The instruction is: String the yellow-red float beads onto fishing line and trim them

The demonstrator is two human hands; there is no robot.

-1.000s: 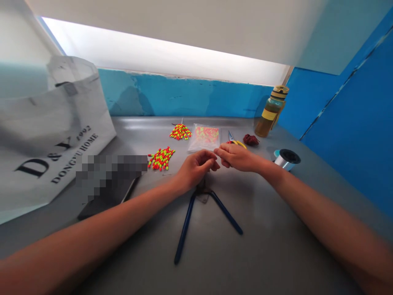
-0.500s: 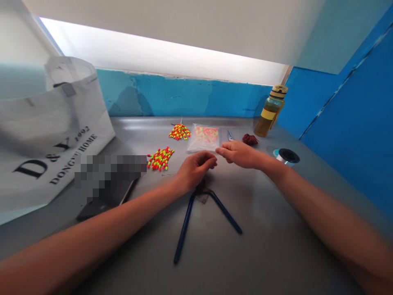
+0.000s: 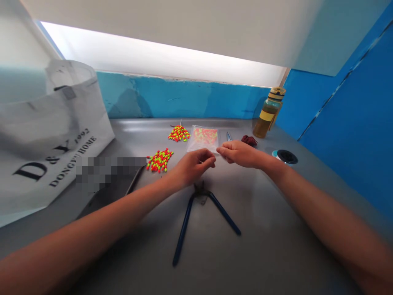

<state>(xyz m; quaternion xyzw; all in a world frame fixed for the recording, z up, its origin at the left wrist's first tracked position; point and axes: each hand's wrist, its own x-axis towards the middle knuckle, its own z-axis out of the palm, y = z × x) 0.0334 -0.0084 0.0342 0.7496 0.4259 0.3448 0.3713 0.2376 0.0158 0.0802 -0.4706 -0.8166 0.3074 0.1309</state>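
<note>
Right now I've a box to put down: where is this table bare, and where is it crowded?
Bare: the table right of the pliers, toward the blue wall, and the back strip between bag and beads. Crowded: around the left hand and right hand, with packet, spool, bottle.

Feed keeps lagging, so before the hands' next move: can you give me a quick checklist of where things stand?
1. Left hand grip pinched shut: ok.
2. Right hand grip pinched shut, a small gap from the left: ok.
3. Anything held between the grips: cannot tell.
4. Pliers lie open by the left hand, untouched: ok.
5. Beads piled left of the left hand, apart from it: ok.
6. Spool clear of the right forearm: cannot tell.
</note>
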